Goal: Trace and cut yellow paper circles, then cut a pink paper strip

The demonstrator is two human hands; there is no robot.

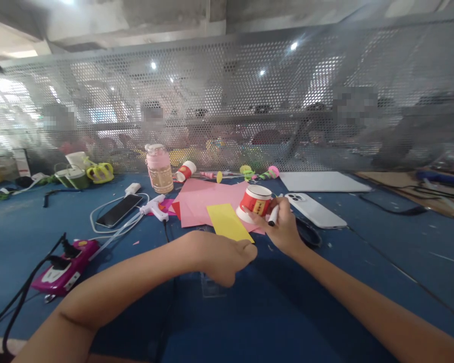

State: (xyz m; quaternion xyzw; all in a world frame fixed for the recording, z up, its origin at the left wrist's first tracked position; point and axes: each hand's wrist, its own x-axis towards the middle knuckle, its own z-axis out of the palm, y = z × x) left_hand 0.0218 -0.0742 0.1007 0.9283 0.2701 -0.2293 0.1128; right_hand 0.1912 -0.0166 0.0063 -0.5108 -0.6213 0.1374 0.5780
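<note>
My right hand [282, 227] holds a red and white paper cup [254, 201], which stands upside down over the pink sheets. A white marker [274, 216] with a black tip is tucked between the same hand's fingers. My left hand [227, 257] is closed at the lower right corner of a yellow paper strip [229, 221], its fingers pressed together there. The strip lies partly over the pink paper [196, 194], just left of the cup.
A pink bottle [159, 169], a glue gun [156, 206], a black phone [120, 210] and a magenta power strip [66, 267] with cables are on the left. A white phone [317, 210] and a white board [323, 181] lie right. A perforated screen [227, 101] stands behind.
</note>
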